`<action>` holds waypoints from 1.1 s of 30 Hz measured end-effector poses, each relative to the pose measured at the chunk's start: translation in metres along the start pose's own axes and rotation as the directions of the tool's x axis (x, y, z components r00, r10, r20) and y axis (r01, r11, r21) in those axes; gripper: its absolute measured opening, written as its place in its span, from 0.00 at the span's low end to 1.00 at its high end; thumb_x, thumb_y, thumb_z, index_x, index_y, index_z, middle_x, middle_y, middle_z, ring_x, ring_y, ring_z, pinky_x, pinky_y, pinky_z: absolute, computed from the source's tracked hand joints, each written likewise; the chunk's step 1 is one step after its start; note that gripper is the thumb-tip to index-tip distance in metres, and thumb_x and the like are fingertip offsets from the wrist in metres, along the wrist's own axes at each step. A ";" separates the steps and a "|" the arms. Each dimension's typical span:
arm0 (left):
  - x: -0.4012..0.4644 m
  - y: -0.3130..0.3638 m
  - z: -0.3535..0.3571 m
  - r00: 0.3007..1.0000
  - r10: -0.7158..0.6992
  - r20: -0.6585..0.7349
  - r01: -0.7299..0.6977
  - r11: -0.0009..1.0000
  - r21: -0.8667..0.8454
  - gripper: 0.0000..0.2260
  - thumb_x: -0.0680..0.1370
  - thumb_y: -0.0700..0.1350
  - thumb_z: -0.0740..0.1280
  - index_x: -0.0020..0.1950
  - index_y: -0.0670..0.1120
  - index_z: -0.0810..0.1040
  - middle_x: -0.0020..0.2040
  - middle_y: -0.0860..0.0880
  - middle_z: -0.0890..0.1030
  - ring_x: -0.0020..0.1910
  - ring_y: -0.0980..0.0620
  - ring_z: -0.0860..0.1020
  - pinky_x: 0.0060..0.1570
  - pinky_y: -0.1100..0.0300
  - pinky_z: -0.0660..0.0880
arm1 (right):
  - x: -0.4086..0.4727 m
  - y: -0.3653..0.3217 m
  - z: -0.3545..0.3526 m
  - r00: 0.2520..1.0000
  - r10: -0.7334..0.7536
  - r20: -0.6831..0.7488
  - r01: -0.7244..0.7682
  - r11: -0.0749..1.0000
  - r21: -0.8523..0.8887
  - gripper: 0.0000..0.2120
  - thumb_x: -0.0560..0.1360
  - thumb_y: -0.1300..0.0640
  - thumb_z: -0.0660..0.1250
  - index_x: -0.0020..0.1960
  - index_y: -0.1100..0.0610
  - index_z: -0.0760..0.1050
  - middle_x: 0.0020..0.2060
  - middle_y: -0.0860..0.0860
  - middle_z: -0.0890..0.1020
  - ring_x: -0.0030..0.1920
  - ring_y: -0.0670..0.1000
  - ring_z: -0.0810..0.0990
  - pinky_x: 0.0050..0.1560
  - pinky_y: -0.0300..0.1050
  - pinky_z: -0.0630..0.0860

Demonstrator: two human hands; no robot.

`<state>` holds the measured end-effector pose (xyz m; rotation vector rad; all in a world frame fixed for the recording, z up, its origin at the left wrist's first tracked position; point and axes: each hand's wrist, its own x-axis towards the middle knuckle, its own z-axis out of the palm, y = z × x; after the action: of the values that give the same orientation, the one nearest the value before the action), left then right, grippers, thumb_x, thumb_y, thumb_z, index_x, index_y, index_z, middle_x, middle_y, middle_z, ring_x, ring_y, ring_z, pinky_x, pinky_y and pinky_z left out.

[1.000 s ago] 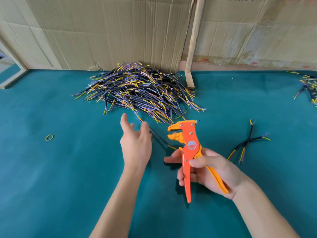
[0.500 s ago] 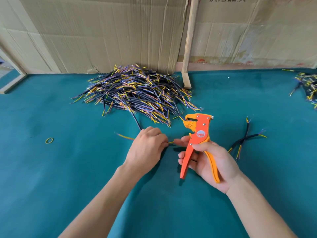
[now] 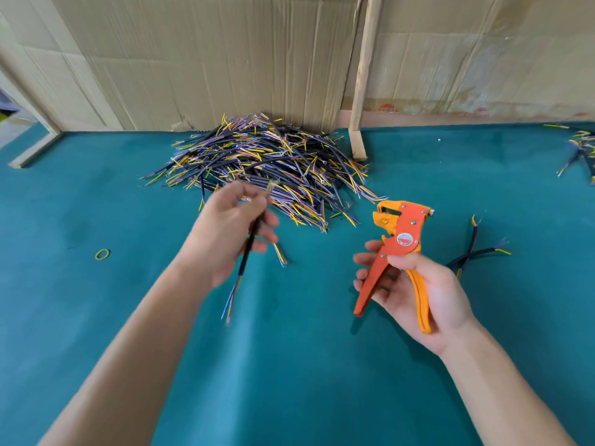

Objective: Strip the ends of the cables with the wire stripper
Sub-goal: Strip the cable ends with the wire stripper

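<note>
- Cable (image 3: 247, 252) with a black jacket sits in the left hand (image 3: 225, 235), lifted above the green table (image 3: 96, 317).
- Left fingers (image 3: 269, 217) are curled round its upper part and pinch it. The picture is blurry there, so I cannot tell just how they lie.
- Its long line runs from up near the pile down toward the person, leaning a bit to the left. The low end fans out into thin colored wires (image 3: 230, 300) that hang free under the hand.
- Right hand (image 3: 415, 294) grips the orange wire stripper (image 3: 397, 249) by its two handles. The handles are spread apart, so the tool's mouth looks ready to take a wire.
- That mouth sits at the top of the tool and points left, toward the cable.
- Cable and tool are near each other but do not touch. The cable is to the left of the tool's mouth.
- I think one wire end has to swing right and go into the mouth next, so the left hand has the shorter trip.
- A big pile of cables (image 3: 264, 169) lies behind the left hand, by the cardboard wall (image 3: 225, 59).
- Two crossed cables (image 3: 473, 249) lie on the table to the right of the tool.
- A small rubber band (image 3: 102, 253) lies far off to the left.
</note>
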<state>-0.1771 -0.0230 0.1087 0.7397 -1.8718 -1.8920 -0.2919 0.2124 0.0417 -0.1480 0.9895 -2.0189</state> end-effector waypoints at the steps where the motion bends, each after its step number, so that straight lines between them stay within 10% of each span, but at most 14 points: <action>1: -0.003 -0.010 -0.005 0.995 -0.099 0.024 0.097 0.994 0.058 0.06 0.85 0.39 0.59 0.49 0.44 0.73 0.35 0.45 0.80 0.25 0.52 0.79 0.23 0.64 0.73 | 0.000 0.001 0.001 1.000 0.007 0.009 -0.006 1.000 -0.018 0.22 0.69 0.60 0.68 0.62 0.66 0.76 0.52 0.67 0.83 0.44 0.60 0.83 0.49 0.54 0.83; 5: -0.002 -0.054 -0.009 0.961 -0.256 -0.100 0.272 0.937 0.220 0.05 0.85 0.37 0.57 0.51 0.39 0.71 0.40 0.40 0.78 0.28 0.49 0.82 0.30 0.59 0.82 | 0.000 0.004 0.004 0.999 0.025 0.028 -0.023 0.998 -0.055 0.22 0.70 0.61 0.67 0.63 0.66 0.76 0.53 0.68 0.83 0.44 0.61 0.84 0.49 0.54 0.83; 10: 0.028 -0.048 0.034 0.998 -0.056 -0.007 0.055 0.945 0.322 0.07 0.85 0.37 0.55 0.48 0.43 0.69 0.49 0.39 0.80 0.37 0.47 0.83 0.38 0.51 0.82 | 0.000 0.004 0.005 1.000 0.013 0.004 -0.013 0.999 -0.051 0.22 0.69 0.62 0.67 0.62 0.67 0.76 0.53 0.68 0.83 0.45 0.61 0.83 0.49 0.55 0.83; 14: 0.038 -0.040 0.054 0.972 0.235 -0.013 -0.177 0.767 0.616 0.04 0.82 0.41 0.59 0.49 0.47 0.72 0.43 0.44 0.83 0.41 0.40 0.81 0.44 0.47 0.79 | 0.000 0.003 0.005 1.000 0.009 -0.021 -0.009 1.000 -0.010 0.23 0.68 0.62 0.68 0.63 0.66 0.76 0.51 0.68 0.82 0.44 0.61 0.83 0.49 0.56 0.83; 21: -0.026 -0.082 0.076 0.898 0.399 -0.188 -0.322 0.884 0.338 0.03 0.72 0.44 0.64 0.42 0.49 0.78 0.31 0.51 0.76 0.28 0.56 0.69 0.31 0.65 0.67 | 0.000 0.003 0.008 0.998 0.034 0.055 -0.025 0.988 -0.154 0.20 0.70 0.62 0.68 0.61 0.67 0.77 0.49 0.68 0.82 0.43 0.62 0.83 0.48 0.56 0.83; 27: -0.023 -0.084 0.072 0.920 0.323 -0.224 -0.282 0.939 0.195 0.03 0.73 0.44 0.66 0.41 0.50 0.78 0.35 0.46 0.80 0.33 0.42 0.76 0.35 0.53 0.74 | -0.002 0.007 0.005 0.996 0.038 0.087 -0.015 0.968 -0.251 0.19 0.70 0.63 0.68 0.60 0.66 0.78 0.49 0.68 0.82 0.44 0.62 0.83 0.49 0.56 0.82; 33: -0.017 -0.082 0.071 0.949 0.223 -0.225 -0.204 0.973 0.105 0.05 0.74 0.40 0.67 0.41 0.51 0.78 0.37 0.48 0.84 0.30 0.55 0.78 0.32 0.65 0.72 | -0.002 0.007 0.007 0.994 0.053 0.098 -0.022 0.955 -0.297 0.20 0.70 0.63 0.68 0.61 0.67 0.76 0.48 0.68 0.82 0.43 0.61 0.83 0.49 0.55 0.82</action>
<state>-0.1992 0.0475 0.0267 0.7190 -1.8063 -1.5327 -0.2829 0.2070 0.0419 -0.3895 1.2133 -1.7992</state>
